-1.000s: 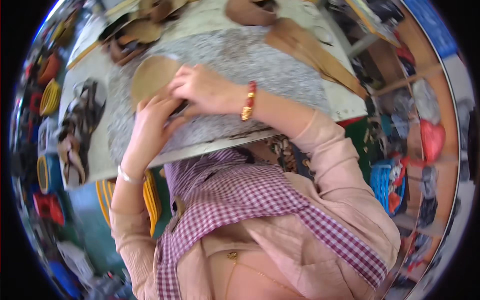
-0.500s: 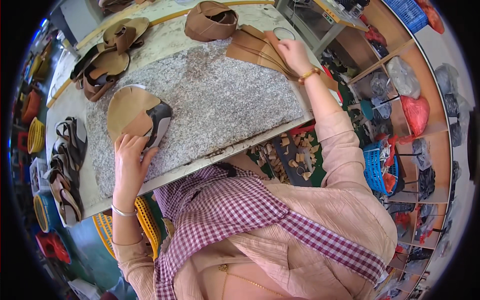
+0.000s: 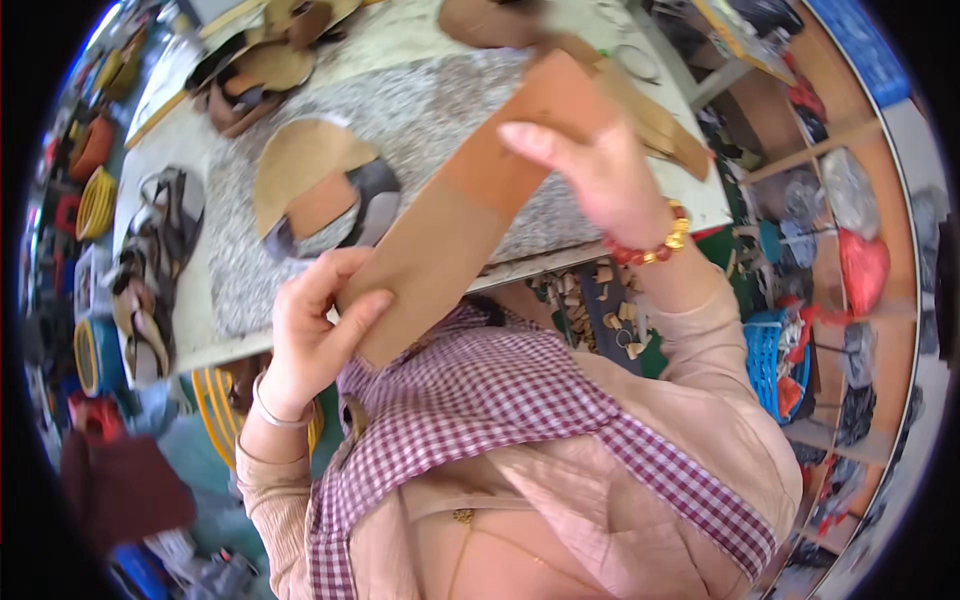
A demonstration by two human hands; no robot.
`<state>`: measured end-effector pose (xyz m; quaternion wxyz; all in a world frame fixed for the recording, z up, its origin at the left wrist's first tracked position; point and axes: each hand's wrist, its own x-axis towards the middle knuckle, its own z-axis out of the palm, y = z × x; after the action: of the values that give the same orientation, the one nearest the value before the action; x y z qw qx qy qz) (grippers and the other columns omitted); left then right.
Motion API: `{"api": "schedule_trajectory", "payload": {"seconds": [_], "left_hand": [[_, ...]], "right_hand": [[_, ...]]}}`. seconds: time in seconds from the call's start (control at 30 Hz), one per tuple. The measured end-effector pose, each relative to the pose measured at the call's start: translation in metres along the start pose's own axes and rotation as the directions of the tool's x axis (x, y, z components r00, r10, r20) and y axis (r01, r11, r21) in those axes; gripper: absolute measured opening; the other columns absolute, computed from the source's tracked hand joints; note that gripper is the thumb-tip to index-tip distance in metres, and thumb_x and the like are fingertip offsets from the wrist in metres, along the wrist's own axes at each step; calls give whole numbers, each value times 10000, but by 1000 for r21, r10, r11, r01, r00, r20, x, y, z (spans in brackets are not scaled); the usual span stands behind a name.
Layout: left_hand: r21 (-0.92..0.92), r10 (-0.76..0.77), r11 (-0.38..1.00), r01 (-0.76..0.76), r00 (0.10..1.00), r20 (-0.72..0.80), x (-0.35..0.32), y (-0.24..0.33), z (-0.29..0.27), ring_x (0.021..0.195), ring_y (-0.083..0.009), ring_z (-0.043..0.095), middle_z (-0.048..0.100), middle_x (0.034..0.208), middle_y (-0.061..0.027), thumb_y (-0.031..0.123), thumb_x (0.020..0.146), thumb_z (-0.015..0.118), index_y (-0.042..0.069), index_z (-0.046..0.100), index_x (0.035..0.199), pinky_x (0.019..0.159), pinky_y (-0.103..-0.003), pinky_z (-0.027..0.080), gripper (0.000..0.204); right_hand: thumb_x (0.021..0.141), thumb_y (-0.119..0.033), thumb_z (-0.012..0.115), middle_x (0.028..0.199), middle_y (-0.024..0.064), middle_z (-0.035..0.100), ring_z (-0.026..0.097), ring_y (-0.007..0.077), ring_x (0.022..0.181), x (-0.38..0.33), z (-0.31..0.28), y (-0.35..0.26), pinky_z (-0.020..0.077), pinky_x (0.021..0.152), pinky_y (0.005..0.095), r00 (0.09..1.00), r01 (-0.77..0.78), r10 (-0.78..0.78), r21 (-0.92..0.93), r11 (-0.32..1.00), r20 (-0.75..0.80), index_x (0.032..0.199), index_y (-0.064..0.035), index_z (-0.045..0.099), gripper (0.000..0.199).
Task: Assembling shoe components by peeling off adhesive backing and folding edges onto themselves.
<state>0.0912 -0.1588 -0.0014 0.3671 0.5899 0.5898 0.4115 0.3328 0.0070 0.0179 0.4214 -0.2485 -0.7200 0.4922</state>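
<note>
A long brown leather strip, more orange toward its far end, slants above the front edge of the work table. My left hand pinches its near end, thumb on top. At the far end my right hand, slightly blurred, grips the strip with the thumb lying over it and the fingers mostly hidden. A round tan and black leather piece with a brown patch lies on the speckled stone slab, just beyond my left hand. More leather strips lie past my right hand.
Sewn leather pieces are heaped at the far left, with dark ones along the left edge. A brown leather bundle sits at the back. Shelves with bags and a blue basket stand at the right.
My right hand has brought a leather strip from the stack toward me. My left hand has left the round piece and taken the strip's near end. The view has shifted.
</note>
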Motion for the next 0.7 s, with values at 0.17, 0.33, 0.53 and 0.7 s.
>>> {"api": "schedule_trajectory", "payload": {"seconds": [0.17,0.33,0.53,0.7], "left_hand": [[114,192,971,-209,970,146,-12,-5,5,655,-165,598,700,835,-89,39,868,675,24,689,1072,630,-279,485,205],[223,-93,973,60,986,140,-21,3,-16,651,-124,553,695,822,-71,19,863,651,14,689,946,619,-253,453,91],[336,248,920,-199,963,-108,-14,-44,-41,596,-110,520,716,897,-48,37,831,694,23,679,859,560,-240,443,35],[246,59,969,-33,993,-98,-4,-66,-56,585,-96,494,719,908,-30,36,816,692,22,687,811,553,-217,427,16]], "right_hand": [[879,-123,719,1013,55,684,625,131,845,1,38,22,506,815,258,927,371,-343,-233,899,154,1212,-33,609,361],[876,-177,723,1043,45,665,602,130,814,-12,75,21,472,731,272,711,33,96,-169,985,696,1068,-51,665,237],[865,-128,721,993,44,668,529,118,691,5,107,41,435,626,246,800,468,-295,-236,852,522,840,-11,676,128],[854,-96,710,992,44,668,501,119,637,18,117,59,425,585,254,810,353,-134,-291,889,571,783,-4,629,141]]}}
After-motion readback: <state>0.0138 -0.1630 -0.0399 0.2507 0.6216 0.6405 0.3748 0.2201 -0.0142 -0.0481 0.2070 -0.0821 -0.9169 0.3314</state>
